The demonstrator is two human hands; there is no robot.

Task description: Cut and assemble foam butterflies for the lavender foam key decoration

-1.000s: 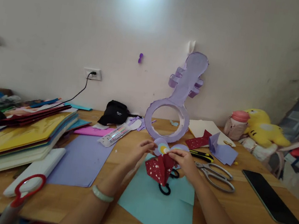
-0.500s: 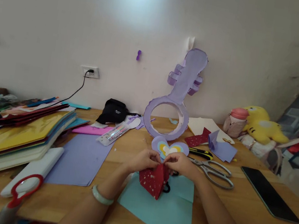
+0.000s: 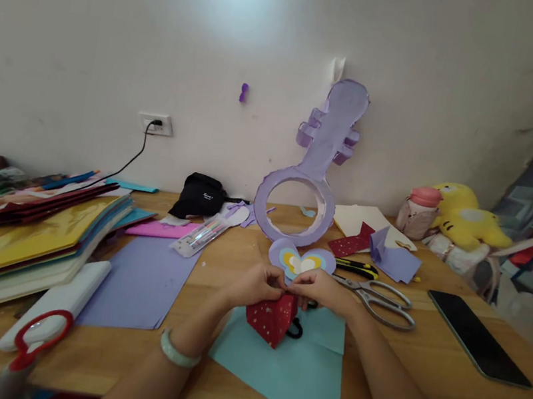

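Observation:
Both hands meet at the top edge of a folded piece of red patterned paper [image 3: 268, 319] with small pale marks. My left hand [image 3: 260, 286] pinches it from the left, and my right hand [image 3: 318, 288] pinches the same edge from the right. Beneath it lies a sheet of teal paper [image 3: 289, 378] on the table. A black looped handle [image 3: 295, 328] shows beside the red paper, the rest of it hidden. Just beyond my fingers is a layered paper heart [image 3: 301, 261] in purple, yellow, blue and white.
Metal scissors [image 3: 382, 300], a yellow-black cutter [image 3: 357, 268] and a dark phone [image 3: 480, 338] lie to the right. A purple ring-shaped craft [image 3: 260, 202] leans on the wall. Purple sheets [image 3: 139, 284] and a paper stack [image 3: 40, 224] occupy the left; a red-ringed tool [image 3: 26, 357] stands in front.
The red paper has turned slightly between my fingers, showing less of its right side. My hands stay together at its top edge. The camera view has shifted slightly.

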